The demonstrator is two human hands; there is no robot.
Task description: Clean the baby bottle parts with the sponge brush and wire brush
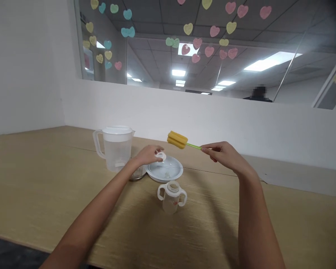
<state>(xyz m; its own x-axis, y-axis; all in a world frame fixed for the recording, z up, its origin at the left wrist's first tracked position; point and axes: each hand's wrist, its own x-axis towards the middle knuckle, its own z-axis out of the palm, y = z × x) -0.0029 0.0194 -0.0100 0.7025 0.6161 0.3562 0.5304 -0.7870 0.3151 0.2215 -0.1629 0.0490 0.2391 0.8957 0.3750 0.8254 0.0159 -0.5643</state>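
My left hand [149, 154] pinches a small white ring [160, 156] above the left part of a white bowl [164, 178]. A small clear item lies in the bowl. My right hand [220, 151] grips the thin green handle of a yellow sponge brush [177, 139], which is raised and points left. A translucent baby bottle [170, 203] with two white side handles stands upright and uncapped in front of the bowl. Its mouth faces up, and neither hand touches it.
A clear pitcher [118, 149] with a white lid stands behind my left forearm. Beside it, a glass container [138, 173] is partly hidden by my left wrist. A white wall [145, 108] with a window above borders the table [39, 179]. A person's head shows beyond the glass.
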